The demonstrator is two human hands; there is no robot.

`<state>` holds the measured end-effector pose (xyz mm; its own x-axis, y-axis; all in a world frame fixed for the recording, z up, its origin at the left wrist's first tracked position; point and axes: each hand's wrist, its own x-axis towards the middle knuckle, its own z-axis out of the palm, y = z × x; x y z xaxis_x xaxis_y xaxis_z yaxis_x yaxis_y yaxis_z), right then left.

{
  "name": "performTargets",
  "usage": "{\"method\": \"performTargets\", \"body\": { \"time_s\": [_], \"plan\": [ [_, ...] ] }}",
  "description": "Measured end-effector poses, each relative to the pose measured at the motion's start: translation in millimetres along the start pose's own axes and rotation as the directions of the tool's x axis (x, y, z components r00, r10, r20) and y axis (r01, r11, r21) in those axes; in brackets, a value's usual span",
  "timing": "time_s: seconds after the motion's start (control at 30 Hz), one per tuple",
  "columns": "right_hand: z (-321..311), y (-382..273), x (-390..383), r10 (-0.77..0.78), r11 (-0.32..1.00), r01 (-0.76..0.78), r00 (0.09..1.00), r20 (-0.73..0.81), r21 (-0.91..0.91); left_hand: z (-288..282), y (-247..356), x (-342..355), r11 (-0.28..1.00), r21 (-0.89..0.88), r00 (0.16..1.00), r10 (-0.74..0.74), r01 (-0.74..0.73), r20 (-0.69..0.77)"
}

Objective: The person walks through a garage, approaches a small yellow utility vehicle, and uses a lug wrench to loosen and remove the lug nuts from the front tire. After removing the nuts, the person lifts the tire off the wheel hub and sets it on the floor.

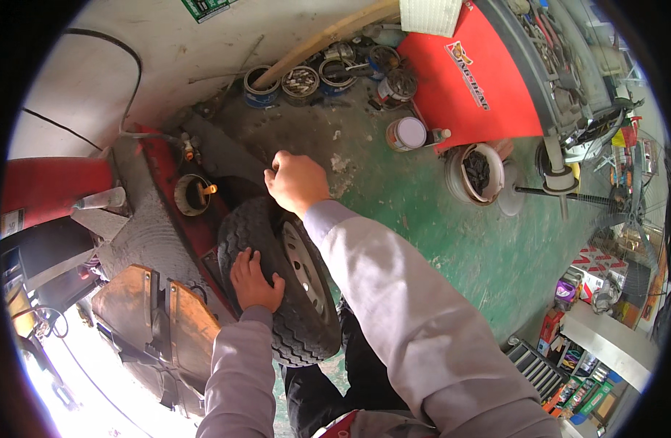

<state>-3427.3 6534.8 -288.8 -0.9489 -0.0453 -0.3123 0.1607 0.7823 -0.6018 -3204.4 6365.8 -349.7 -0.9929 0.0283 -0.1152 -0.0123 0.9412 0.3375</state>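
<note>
A black tyre [295,349] on a pale steel wheel rim [303,266] stands upright in front of my legs, beside a red and grey machine [142,197]. My left hand [257,281] lies on the tread with its fingers spread. My right hand [300,182] is closed above the tyre's far edge, fingers curled in; whatever they may hold is hidden. A round pot [188,197] with a yellow-handled brush [208,190] sits on the machine, left of my right hand. Nearer to me, a worn orange-brown plate [193,321] is fixed to the machine's side.
Along the back wall stand several open cans [300,82], with a wooden pole [321,40] leaning over them. A red tool cabinet [481,80] is at the far right. A lidded white bucket [407,134] and a pail of black pieces [452,175] stand on the green floor [423,241].
</note>
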Motion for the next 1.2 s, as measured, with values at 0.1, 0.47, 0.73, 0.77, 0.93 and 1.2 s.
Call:
{"method": "performTargets", "body": {
  "time_s": [0.1, 0.47, 0.73, 0.77, 0.93, 1.2],
  "plan": [
    [-0.1, 1.5, 3.3, 0.025, 1.0, -0.025, 1.0, -0.015, -0.02, -0.6, 0.7, 0.5, 1.0, -0.011, 1.0, -0.001, 0.001, -0.007],
    [-10.7, 15.8, 7.8, 0.03, 0.994, -0.038, 0.996, -0.079, -0.099, -1.7, 7.8, 5.2, 0.999, -0.041, 1.0, -0.003, 0.003, -0.005],
    [-15.4, 32.4, 12.1, 0.047, 0.988, -0.068, 0.988, -0.146, -0.14, 0.7, 17.1, 4.0, 0.999, -0.043, 1.0, 0.025, -0.025, -0.002],
    [-17.6, 34.5, 14.3, 0.07, 0.982, -0.095, 0.986, -0.153, -0.163, 0.9, 20.2, 3.0, 0.999, -0.029, 1.0, 0.02, -0.02, 0.011],
    [-23.0, 35.3, 29.8, -0.011, 0.98, -0.021, 0.987, -0.16, -0.197, 1.3, 35.3, -3.1, 0.999, -0.03, 1.0, -0.009, 0.01, 0.023],
    [-35.6, 36.5, 49.6, -0.058, 0.986, 0.045, 0.996, -0.07, -0.163, 1.4, 62.6, -16.9, 0.998, -0.001, 0.998, -0.062, 0.062, 0.028]
  ]
}}
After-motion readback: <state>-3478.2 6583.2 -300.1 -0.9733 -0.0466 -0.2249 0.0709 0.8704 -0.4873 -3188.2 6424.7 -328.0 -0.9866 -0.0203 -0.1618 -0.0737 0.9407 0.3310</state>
